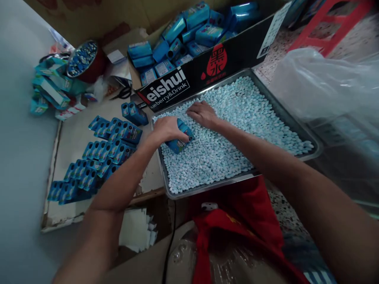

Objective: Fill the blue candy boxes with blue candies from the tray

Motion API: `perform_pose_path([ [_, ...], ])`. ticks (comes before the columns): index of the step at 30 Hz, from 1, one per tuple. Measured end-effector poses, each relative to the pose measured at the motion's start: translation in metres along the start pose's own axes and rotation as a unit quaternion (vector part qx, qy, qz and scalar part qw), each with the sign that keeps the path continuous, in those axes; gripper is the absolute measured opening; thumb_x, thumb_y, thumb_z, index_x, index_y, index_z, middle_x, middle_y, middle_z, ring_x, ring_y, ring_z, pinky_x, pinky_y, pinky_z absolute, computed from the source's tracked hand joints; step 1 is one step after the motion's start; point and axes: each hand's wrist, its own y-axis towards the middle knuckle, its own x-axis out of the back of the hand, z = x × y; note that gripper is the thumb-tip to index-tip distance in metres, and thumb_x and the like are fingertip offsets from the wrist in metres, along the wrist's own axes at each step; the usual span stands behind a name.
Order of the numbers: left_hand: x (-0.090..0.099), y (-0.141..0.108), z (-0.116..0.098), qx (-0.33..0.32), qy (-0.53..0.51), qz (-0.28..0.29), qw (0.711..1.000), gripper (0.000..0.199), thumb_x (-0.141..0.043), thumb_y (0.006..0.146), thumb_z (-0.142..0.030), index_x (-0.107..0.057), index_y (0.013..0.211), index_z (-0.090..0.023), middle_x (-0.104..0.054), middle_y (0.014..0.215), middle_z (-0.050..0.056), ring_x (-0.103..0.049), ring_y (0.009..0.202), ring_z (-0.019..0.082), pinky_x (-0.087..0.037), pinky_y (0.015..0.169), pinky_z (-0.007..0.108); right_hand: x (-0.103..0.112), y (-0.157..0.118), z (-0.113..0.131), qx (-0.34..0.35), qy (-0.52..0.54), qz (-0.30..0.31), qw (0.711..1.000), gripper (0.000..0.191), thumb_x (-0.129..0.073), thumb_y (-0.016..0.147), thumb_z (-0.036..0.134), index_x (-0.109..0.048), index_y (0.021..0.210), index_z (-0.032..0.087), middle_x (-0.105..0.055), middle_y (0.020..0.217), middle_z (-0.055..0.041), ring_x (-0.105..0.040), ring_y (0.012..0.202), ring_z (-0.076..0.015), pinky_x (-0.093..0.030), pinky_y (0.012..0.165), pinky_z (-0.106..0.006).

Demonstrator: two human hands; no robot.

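My left hand [168, 129] is wrapped round a small blue carton [178, 145], tilted low over the left part of a metal tray [204, 191]. Pale blue and white candy-like pellets [225, 138] cover the tray in a thick layer. To the right of the carton, my right hand [203, 114] reaches down into the pellets with its fingers bent together. Whether pellets are inside those fingers is hidden.
Several blue cartons [103, 150] stand in rows on the table at left, scissors [123, 93] behind them. Behind the tray, a black cardboard box [213, 65] holds more cartons. A red bowl [96, 65] of shiny packets is far left, a red stool [328, 27] far right.
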Motion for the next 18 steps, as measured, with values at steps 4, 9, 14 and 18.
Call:
perform_pose_path([
  [4, 0.001, 0.002, -0.016, 0.006, -0.048, 0.004, 0.999, 0.065, -0.110, 0.029, -0.039, -0.058, 0.066, -0.027, -0.047, 0.061, -0.001, -0.070, 0.086, 0.039, -0.059, 0.086, 0.048, -0.011, -0.025, 0.032, -0.072, 0.132, -0.043, 0.988, 0.026, -0.063, 0.101, 0.041, -0.075, 0.085, 0.024, -0.077, 0.096, -0.0019, -0.067, 0.103, -0.0264, -0.053, 0.103, -0.040],
  [9, -0.001, -0.041, -0.036, 0.020, -0.143, -0.150, 0.978, 0.067, -0.109, 0.046, -0.042, -0.068, 0.095, -0.024, -0.068, 0.086, 0.003, -0.072, 0.097, 0.036, -0.059, 0.091, 0.046, 0.013, -0.038, 0.093, -0.033, 0.258, -0.078, 0.963, 0.028, -0.081, 0.094, 0.054, -0.075, 0.090, 0.027, -0.076, 0.097, 0.0002, -0.067, 0.108, -0.0253, -0.057, 0.104, -0.041],
  [14, -0.018, -0.054, -0.053, 0.005, -0.261, -0.248, 0.933, 0.071, -0.107, 0.056, -0.045, -0.066, 0.111, -0.024, -0.077, 0.108, 0.004, -0.074, 0.112, 0.033, -0.060, 0.098, 0.043, 0.060, -0.041, 0.103, 0.000, 0.256, -0.160, 0.953, 0.036, -0.084, 0.092, 0.065, -0.075, 0.094, 0.030, -0.075, 0.100, -0.0005, -0.064, 0.124, -0.0256, -0.055, 0.108, -0.043],
  [18, -0.020, -0.046, -0.051, 0.000, -0.295, -0.262, 0.919, 0.073, -0.106, 0.056, -0.044, -0.066, 0.114, -0.023, -0.078, 0.115, 0.006, -0.074, 0.114, 0.033, -0.060, 0.093, 0.040, 0.077, -0.061, 0.043, -0.036, 0.148, -0.289, 0.945, 0.038, -0.077, 0.096, 0.063, -0.073, 0.099, 0.025, -0.072, 0.094, -0.0035, -0.064, 0.104, -0.0243, -0.053, 0.100, -0.042],
])
